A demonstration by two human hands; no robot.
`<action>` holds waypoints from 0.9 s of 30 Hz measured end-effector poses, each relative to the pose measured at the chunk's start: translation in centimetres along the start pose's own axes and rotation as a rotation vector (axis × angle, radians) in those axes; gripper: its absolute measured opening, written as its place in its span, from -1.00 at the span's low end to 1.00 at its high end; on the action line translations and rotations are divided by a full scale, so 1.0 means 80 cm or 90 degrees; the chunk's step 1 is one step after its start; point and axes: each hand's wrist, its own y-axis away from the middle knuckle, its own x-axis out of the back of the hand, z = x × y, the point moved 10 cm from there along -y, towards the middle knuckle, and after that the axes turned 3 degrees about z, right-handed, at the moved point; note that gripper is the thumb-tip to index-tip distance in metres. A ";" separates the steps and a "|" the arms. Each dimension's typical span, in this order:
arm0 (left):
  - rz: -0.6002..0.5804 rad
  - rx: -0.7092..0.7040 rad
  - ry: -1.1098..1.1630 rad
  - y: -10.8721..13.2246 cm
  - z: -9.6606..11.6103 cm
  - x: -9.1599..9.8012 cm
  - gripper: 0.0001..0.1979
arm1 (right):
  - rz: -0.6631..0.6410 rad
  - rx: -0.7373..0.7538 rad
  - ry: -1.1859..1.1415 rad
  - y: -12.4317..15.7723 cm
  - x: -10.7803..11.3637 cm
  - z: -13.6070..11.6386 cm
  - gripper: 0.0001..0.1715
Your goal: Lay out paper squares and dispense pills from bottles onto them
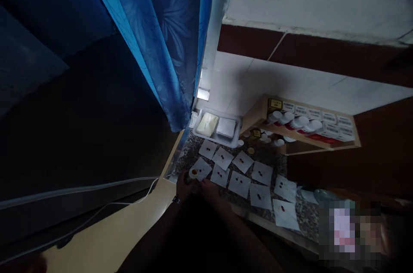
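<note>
Blue floral curtain [171,41], speckled grey counter [271,163], red-dotted white papers [240,184].

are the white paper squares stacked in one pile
No, the white paper squares lie spread apart on the speckled granite counter, with small dark red pills on them.

No legible text. White labels [329,117] on white-capped bottles [301,124] in wooden rack [290,132], right of frame: barcode-like print, too small to read. Small yellow tags [276,103] at rack's left end: likewise unreadable.

Paper squares [240,185] lie on the counter [309,217] before a rack [300,134].
</note>
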 end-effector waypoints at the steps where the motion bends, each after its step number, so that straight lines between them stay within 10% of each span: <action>1: 0.004 0.004 0.003 0.003 -0.002 0.002 -0.56 | -0.006 0.001 0.008 0.000 -0.002 -0.001 -0.79; 11: 0.043 0.047 0.039 0.000 -0.013 0.008 -0.53 | 0.028 -0.044 -0.010 -0.010 0.021 -0.001 -0.79; 21: 0.067 0.017 0.039 -0.026 0.033 0.004 -0.56 | 0.080 -0.112 0.000 -0.034 0.053 0.026 -0.80; 27: -0.013 -0.023 0.045 -0.035 0.078 -0.071 -0.59 | 0.316 -0.275 -0.141 0.007 0.132 0.144 -0.69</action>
